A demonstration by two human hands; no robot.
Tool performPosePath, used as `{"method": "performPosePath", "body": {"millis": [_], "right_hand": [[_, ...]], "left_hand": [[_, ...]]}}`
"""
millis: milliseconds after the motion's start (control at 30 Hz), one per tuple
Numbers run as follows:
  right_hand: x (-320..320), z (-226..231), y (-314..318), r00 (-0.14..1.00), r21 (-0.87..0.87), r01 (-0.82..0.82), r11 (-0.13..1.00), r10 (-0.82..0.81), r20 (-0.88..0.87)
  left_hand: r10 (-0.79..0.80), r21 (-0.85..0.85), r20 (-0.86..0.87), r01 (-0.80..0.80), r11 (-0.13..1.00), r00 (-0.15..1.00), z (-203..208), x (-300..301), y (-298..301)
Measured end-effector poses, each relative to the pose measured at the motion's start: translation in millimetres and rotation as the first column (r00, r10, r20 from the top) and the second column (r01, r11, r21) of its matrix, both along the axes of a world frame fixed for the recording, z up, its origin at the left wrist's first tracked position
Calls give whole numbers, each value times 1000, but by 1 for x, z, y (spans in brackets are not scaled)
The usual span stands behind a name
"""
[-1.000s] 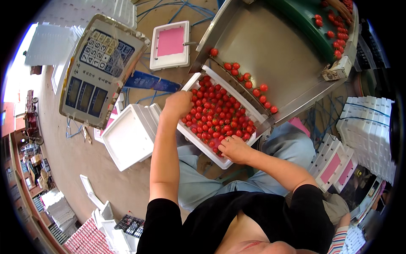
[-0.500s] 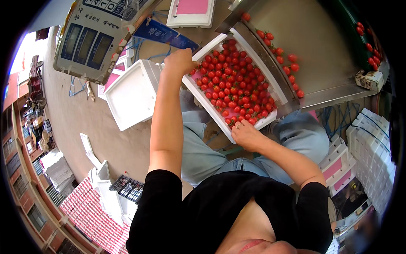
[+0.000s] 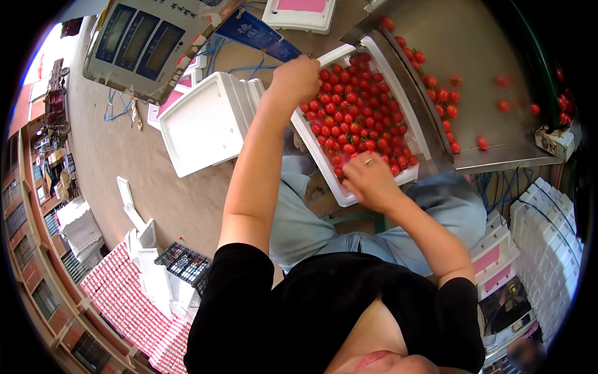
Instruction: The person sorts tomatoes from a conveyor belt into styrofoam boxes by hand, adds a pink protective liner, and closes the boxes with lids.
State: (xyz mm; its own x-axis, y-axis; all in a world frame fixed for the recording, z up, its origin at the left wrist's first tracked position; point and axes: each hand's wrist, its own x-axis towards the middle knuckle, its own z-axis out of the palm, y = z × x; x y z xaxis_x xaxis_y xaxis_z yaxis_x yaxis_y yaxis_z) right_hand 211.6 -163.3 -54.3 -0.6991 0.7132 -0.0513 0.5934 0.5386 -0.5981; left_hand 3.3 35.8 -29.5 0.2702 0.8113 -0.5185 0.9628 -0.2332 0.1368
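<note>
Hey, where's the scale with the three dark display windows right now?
In the head view, the scale is at the upper left, just above the white boxes and left of the left hand.

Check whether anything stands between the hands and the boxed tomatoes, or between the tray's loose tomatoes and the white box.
Nothing visible blocks the right hand from the boxed tomatoes; the left hand is at the white box's rim. A metal strip separates the loose tomatoes on the tray from the box.

Produce packing place tbh: digital scale (image 3: 140, 47) left of the left hand (image 3: 298, 80), metal tray (image 3: 479, 37) with loose cherry tomatoes (image 3: 443, 95) beyond the right hand (image 3: 374, 182), stacked white boxes (image 3: 548, 230) further right.
</note>
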Motion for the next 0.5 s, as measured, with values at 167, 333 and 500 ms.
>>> {"method": "performPosePath", "body": {"millis": [167,333,500], "right_hand": [[10,-8,5,909,186,300,936,-339,241],[8,-21,-23,940,114,29,993,-66,335],[7,-4,-22,959,56,-31,998,14,284]], "left_hand": [[-247,-349,-129,189,918,960,-12,14,-35],[-437,-457,31,402,794,899,-29,48,-75],[-406,-447,131,419,790,905,-25,52,-80]]}}
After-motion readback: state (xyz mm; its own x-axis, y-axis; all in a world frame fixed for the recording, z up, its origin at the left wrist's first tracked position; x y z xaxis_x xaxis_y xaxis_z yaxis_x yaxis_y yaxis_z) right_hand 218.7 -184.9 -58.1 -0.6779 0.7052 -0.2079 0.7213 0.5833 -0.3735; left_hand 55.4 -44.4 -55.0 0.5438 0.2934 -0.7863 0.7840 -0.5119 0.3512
